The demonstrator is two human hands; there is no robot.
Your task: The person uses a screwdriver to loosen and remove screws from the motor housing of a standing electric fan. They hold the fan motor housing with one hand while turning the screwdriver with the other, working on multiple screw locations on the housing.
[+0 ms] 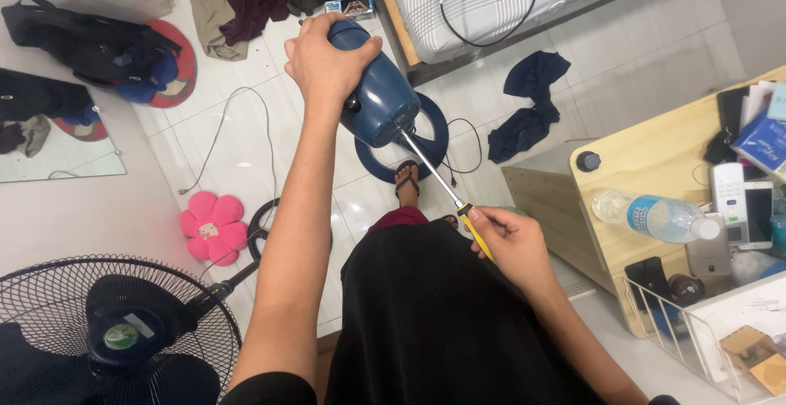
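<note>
Head view: left hand (326,57) wraps the top of a dark blue fan motor housing (378,94), fingers closed round it, holding it up above the tiled floor (639,53). Right hand (508,241) grips the yellow handle of a screwdriver (446,192), fingers curled tight; the metal shaft runs up-left, tip at the underside of the housing. A blue ring-shaped fan base (438,131) lies on the floor below. Black fan grille (49,307) at lower left. Water bottle (651,215) lies on the wooden counter (647,155), right.

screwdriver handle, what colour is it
Yellow, with a black collar; the screwdriver handle shows in the head view.
</note>
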